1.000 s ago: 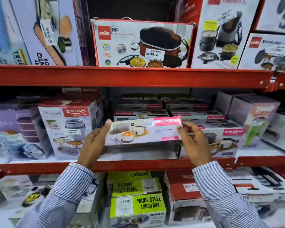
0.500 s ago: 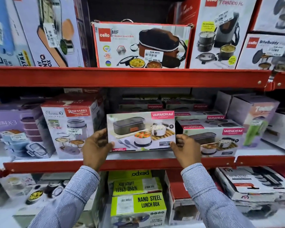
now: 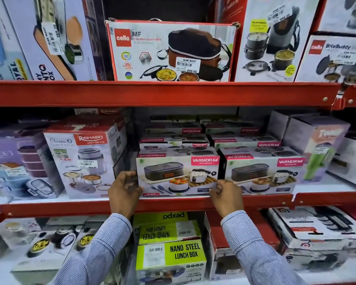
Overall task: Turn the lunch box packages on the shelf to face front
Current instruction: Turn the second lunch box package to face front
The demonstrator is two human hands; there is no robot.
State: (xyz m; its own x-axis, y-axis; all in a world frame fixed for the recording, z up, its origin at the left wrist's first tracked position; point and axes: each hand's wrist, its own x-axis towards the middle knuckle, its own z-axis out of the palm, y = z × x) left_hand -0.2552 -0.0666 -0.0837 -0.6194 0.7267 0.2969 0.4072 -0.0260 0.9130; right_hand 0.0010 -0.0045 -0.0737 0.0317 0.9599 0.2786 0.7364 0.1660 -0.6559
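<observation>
A Varmora lunch box package stands upright on the middle shelf, its printed front facing me. My left hand grips its lower left edge, thumb on the front face. My right hand pinches its lower right corner. A second Varmora package stands right beside it, front also facing out. Behind both, more Varmora packages lie stacked flat, some with their labels upside down.
A Rishabh lunch pack box stands just left of my left hand. A grey box with a green bottle is at the right. A Cello box sits on the upper shelf. Nano Steel lunch boxes fill the lower shelf.
The Varmora package went from showing a narrow side to showing its full front, then moved back onto the shelf beside its twin. Both hands slid down to its lower corners.
</observation>
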